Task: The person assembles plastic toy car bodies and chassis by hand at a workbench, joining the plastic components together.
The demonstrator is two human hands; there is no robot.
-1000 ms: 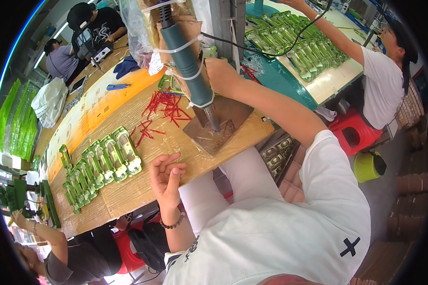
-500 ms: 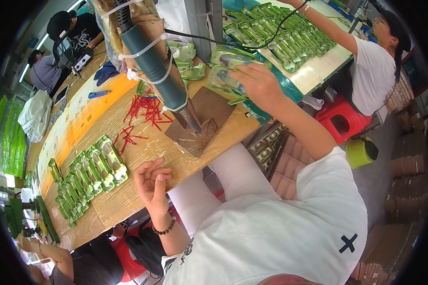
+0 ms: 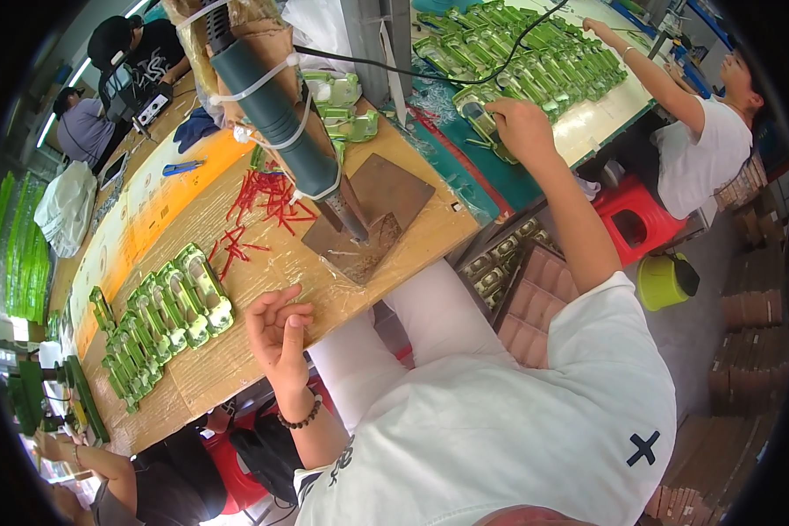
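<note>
My right hand (image 3: 528,131) is stretched out to the far right table, its fingers closed on the edge of a green plastic part (image 3: 479,116) with a pale, clear middle. That part is beside several rows of similar green parts (image 3: 535,61). My left hand (image 3: 280,337) hovers palm up at the front edge of the wooden table, fingers loosely bent and apart, holding nothing. In front of me a dark teal soldering-iron-like tool (image 3: 276,114), zip-tied to a wrapped stand, points its metal tip down at a brown plate (image 3: 368,219).
More green parts (image 3: 171,307) stand in rows on the left. Thin red sticks (image 3: 267,202) lie scattered by the tool, near a blue cutter (image 3: 182,167). A black cable (image 3: 394,67) crosses ahead. Another person sits at right on a red stool (image 3: 631,219); others work at left.
My right hand has moved right and away with the green part, from beside the brown plate to the far table. My left hand has barely moved. The person at right has shifted.
</note>
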